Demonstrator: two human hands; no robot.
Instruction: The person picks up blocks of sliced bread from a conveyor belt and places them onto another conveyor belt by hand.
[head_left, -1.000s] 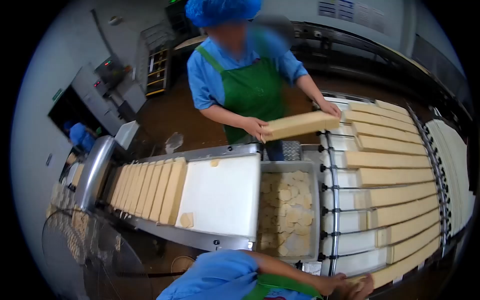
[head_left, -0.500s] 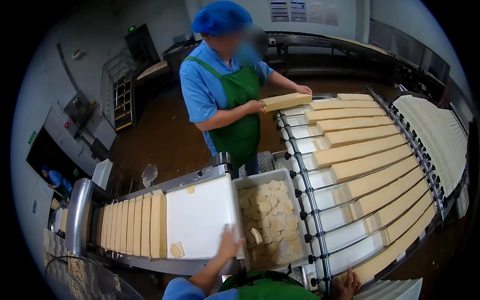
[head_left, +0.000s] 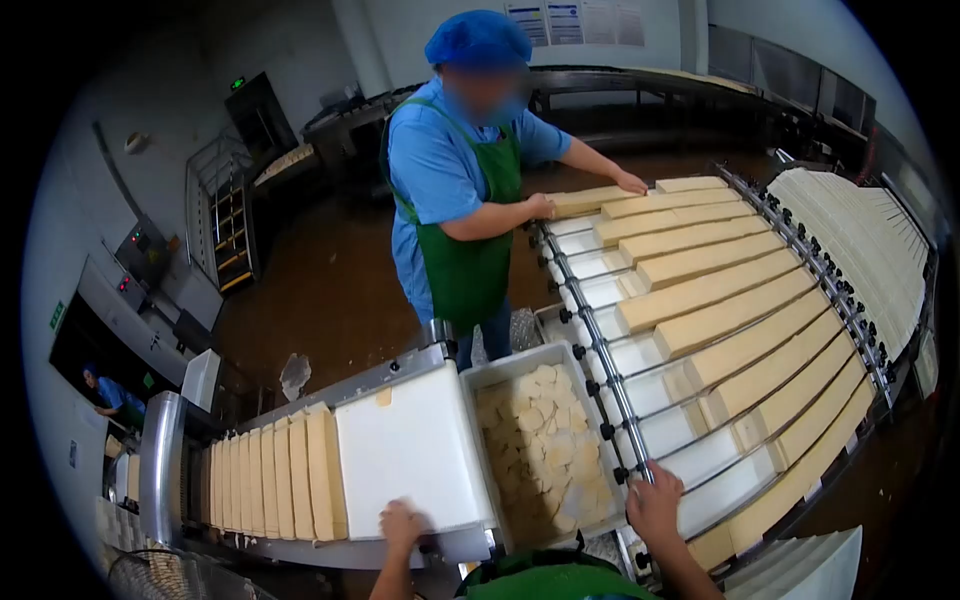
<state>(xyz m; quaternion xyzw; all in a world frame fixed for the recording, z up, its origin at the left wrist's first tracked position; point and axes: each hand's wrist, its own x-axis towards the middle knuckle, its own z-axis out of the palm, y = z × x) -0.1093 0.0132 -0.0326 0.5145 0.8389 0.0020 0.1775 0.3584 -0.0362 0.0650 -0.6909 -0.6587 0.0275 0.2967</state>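
Observation:
My left hand point(head_left: 402, 525), smeared by motion, is over the near edge of the white conveyor belt point(head_left: 410, 450); whether it holds anything cannot be made out. Upright pale dough stacks point(head_left: 322, 475) stand in a row on that belt, left of the hand. My right hand point(head_left: 655, 505) is at the metal rail point(head_left: 610, 370) on the near end of the slatted table, fingers apart, nothing seen in them. Long pale dough blocks point(head_left: 715, 278) lie in its lanes. Between my hands sits a bin point(head_left: 478, 372) of thin, flat dough pieces point(head_left: 545, 430).
Across the table a co-worker point(head_left: 455, 190) in a blue cap and green apron has both hands on a dough block point(head_left: 588, 200). A ribbed white belt point(head_left: 850, 250) lies beyond the table. Another person point(head_left: 118, 395) is at a doorway far left.
My left hand has moved left and nearer me; the loose dough scrap at the belt's near edge no longer shows. My right hand has moved up to the rail. The co-worker's block has come down onto the table.

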